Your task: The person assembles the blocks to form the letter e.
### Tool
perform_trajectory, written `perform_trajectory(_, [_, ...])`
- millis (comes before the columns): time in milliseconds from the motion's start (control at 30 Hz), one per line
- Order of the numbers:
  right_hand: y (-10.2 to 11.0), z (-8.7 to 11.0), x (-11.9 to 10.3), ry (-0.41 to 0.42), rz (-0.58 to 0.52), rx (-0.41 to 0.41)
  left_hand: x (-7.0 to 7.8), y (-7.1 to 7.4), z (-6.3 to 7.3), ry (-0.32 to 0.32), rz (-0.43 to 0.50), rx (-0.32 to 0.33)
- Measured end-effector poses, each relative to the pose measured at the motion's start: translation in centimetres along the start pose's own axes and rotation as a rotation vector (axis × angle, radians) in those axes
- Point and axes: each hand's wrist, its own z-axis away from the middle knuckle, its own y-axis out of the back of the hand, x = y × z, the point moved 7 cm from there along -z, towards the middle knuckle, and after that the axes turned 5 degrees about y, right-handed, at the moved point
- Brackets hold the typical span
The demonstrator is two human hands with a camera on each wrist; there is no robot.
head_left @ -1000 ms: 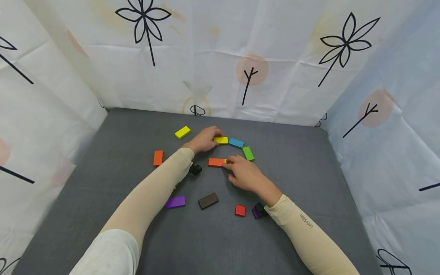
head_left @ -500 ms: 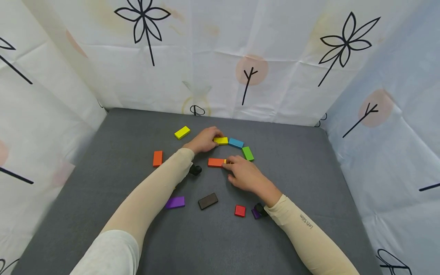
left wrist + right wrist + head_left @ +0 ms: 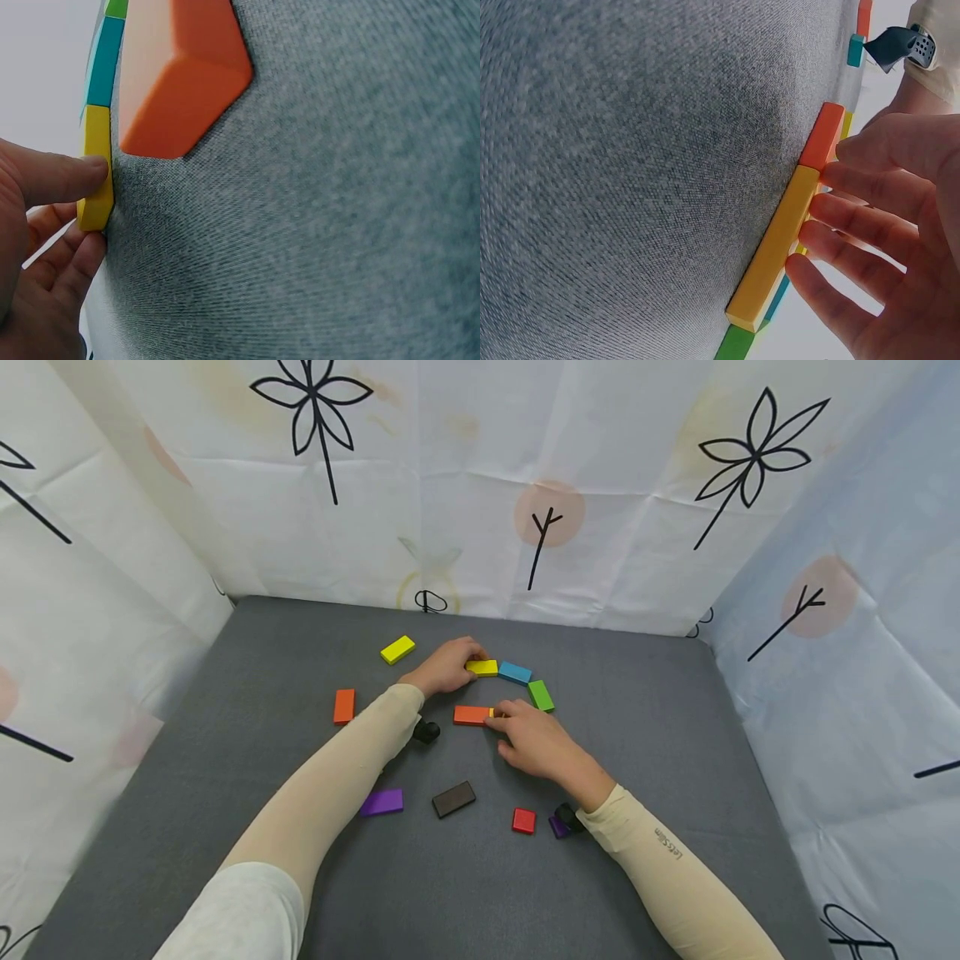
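The left hand [image 3: 446, 666] pinches the left end of a yellow block [image 3: 483, 668] between thumb and fingers; that block lies flat at the far side of the worktop [image 3: 637, 710], its right end meeting a blue block [image 3: 515, 673], with a green block [image 3: 541, 695] on beyond. If the pinch twists or pushes rightward, I'd expect the blue to be nudged and the curve to break. The right hand [image 3: 536, 739] is loosely extended, fingertips against an amber block [image 3: 772, 247] lying end to end with an orange block [image 3: 471, 716] (whether the thumb presses the orange, I cannot tell). Uneven finger pressure could skew that join. The right wrist's black device [image 3: 572, 817] overlaps a dark purple block [image 3: 560, 827], so a low, careless withdrawal might knock it.
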Motion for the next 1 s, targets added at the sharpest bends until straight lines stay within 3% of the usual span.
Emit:
perform_trajectory(633, [-0.1, 0.0, 0.0, 0.013, -0.006, -0.002, -0.2, 0.0, 0.1, 0.006, 0.016, -0.004])
perform_trajectory(1000, [0.0, 0.0, 0.0, 0.018, 0.002, 0.007, -0.4, 1.4, 0.9, 0.023, 0.082, 0.040])
